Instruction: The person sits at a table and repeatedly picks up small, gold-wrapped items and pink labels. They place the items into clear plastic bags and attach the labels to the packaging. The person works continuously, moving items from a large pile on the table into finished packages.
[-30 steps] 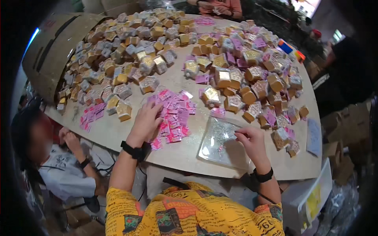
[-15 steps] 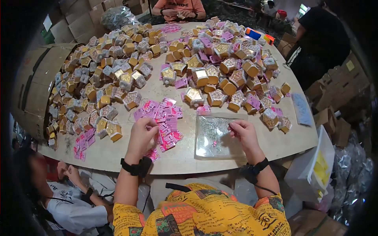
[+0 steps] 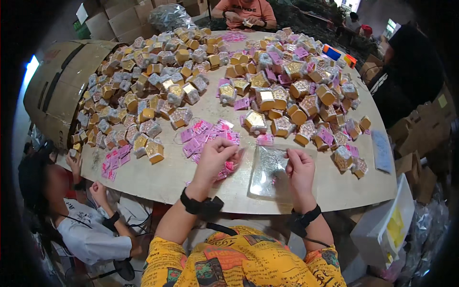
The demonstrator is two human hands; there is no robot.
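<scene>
My left hand [image 3: 216, 160] is closed in a pinch over the near right side of a pile of pink printed tags [image 3: 197, 136]. What its fingertips hold, if anything, is too small to make out. My right hand [image 3: 301, 171] is also pinched, above the right part of a shallow clear tray [image 3: 260, 189]. Fine thread-like bits and a small pink speck lie in that tray. Whatever sits between the right fingertips is hidden. Beyond both hands spread heaps of small gold house-shaped ornaments [image 3: 256, 119] with glittery white edges, some with pink tags among them.
A large cardboard box [image 3: 62, 91] lies tipped at the table's left. A pale blue flat packet [image 3: 381, 150] rests near the right edge. At left sits a person in a white shirt [image 3: 91, 229]; another in orange [image 3: 248, 14] works across the table. A white foam box [image 3: 377, 234] stands right.
The view has shifted, so the table sits farther right. My left hand has moved right, closer to the tray and my right hand. The right hand remains over the tray, its fingers now pointing more upward.
</scene>
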